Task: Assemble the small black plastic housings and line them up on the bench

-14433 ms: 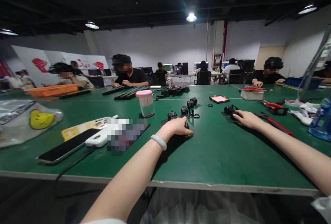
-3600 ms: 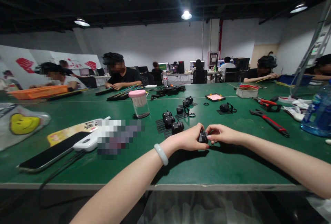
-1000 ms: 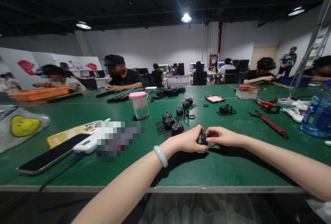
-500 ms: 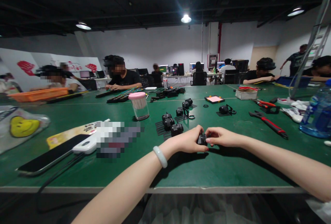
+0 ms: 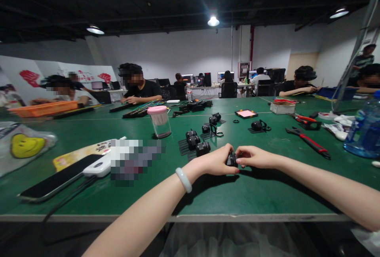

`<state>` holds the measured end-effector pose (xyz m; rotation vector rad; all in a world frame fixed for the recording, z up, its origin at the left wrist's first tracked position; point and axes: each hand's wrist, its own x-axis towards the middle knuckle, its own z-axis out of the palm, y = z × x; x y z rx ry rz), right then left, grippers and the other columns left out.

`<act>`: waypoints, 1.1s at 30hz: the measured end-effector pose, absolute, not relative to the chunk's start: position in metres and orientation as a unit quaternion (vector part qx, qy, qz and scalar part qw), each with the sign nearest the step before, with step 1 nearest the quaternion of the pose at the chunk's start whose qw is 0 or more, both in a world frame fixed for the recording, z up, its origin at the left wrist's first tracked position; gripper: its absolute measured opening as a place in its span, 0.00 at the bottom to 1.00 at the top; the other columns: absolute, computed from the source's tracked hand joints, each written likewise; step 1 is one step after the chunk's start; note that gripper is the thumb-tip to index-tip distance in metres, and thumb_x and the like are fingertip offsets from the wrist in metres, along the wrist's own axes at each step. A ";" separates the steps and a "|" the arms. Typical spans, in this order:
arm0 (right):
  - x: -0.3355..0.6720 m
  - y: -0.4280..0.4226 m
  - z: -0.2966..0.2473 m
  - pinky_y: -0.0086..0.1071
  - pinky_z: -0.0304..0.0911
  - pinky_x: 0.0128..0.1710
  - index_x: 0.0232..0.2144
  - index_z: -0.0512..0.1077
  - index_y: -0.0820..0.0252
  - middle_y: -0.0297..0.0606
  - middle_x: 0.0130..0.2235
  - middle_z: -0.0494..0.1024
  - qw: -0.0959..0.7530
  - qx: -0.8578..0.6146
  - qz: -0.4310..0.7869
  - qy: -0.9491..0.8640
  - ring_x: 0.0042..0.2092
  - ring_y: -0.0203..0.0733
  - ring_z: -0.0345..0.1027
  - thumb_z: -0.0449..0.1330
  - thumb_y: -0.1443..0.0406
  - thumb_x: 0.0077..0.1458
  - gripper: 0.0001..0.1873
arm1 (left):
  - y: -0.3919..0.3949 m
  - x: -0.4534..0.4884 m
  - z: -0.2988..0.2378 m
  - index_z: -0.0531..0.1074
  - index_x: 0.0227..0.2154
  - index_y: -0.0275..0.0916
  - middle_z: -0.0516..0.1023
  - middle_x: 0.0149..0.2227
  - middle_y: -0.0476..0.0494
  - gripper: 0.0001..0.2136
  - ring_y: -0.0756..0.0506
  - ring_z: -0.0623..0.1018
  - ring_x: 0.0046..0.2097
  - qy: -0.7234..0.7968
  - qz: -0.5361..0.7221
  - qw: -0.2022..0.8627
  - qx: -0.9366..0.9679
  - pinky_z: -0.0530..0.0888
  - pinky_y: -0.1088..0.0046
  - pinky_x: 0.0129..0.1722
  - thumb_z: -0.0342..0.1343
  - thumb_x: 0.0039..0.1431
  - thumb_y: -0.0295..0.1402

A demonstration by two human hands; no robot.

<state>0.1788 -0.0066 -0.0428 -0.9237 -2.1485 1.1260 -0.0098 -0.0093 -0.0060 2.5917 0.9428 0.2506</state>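
Note:
Just above the green tabletop, my left hand (image 5: 221, 160) is closed around a small black plastic part (image 5: 231, 158), which looks round with ridges. From the other side, my right hand (image 5: 252, 157) pinches the near end of this same part with thumb and fingertips. Much of the part is hidden by my fingers. Similar black round parts with flat comb-like bases (image 5: 203, 148) stand beyond my left wrist. Another such part (image 5: 257, 125) lies farther off to the right, and a small black ring (image 5: 236, 121) lies between the groups.
To the right are an adjustable wrench (image 5: 310, 142), red-handled pliers (image 5: 305, 119) and a large blue bottle (image 5: 363, 130). A pink-lidded cup (image 5: 160, 122), a white power strip (image 5: 97, 166) and a black phone-like slab (image 5: 59, 179) sit left. Several co-workers sit across the table.
My hands and the black part stay almost where they were. In the background, a standing person at the far right has shifted rightward.

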 end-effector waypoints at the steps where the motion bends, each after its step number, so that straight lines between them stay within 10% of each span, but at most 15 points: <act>1: 0.179 -0.006 -0.043 0.27 0.57 0.28 0.32 0.64 0.64 0.34 0.27 0.67 0.269 -0.342 0.417 -0.798 0.29 0.33 0.60 0.55 0.56 0.44 0.17 | -0.009 -0.010 -0.006 0.56 0.38 0.37 0.65 0.34 0.47 0.23 0.48 0.67 0.33 0.334 0.088 0.186 0.920 0.63 0.75 0.30 0.54 0.41 0.43; 33: 0.179 -0.006 -0.045 0.26 0.57 0.28 0.31 0.64 0.64 0.33 0.26 0.67 0.273 -0.345 0.413 -0.798 0.28 0.33 0.61 0.55 0.57 0.45 0.15 | -0.008 -0.011 -0.008 0.55 0.39 0.37 0.65 0.34 0.46 0.24 0.48 0.67 0.32 0.329 0.090 0.179 0.923 0.63 0.75 0.29 0.53 0.42 0.44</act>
